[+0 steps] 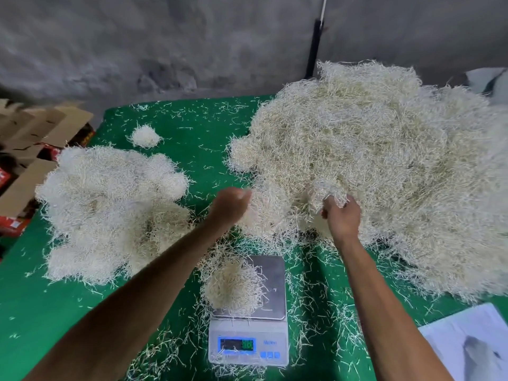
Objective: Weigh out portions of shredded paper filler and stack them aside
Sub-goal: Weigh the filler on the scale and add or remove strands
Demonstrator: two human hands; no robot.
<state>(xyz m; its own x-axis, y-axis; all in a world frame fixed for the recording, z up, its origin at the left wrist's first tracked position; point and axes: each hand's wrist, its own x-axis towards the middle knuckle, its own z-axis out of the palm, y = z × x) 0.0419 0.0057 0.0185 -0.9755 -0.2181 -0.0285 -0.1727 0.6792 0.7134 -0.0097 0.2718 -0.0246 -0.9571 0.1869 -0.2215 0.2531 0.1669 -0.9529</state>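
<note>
Reaching into the big paper pile (371, 160), we pinch a tuft with our right hand (342, 215) while our left hand (231, 206), fingers loosely curled, holds nothing.

Green table (41, 312): open cloth runs along the near-left edge and near-left corner, with only stray shreds on it.

Scale (248, 312) sits at the near edge, centre; small portion (233, 284) covers the left part of its plate, right part bare.

Bulk heap (371, 166) fills the right half out to the far-right corner and blocks any low pass there.

Stacked portions (110, 213) occupy the left edge, mid-depth. Between stack and heap a green lane leads to the far edge; left hand (231, 204) and forearm cross its near end.

One lone clump (145, 136) lies near the far-left corner.

White sheets (467, 345) cover the near-right corner.

Cardboard boxes (35, 138) crowd beyond the left edge.
</note>
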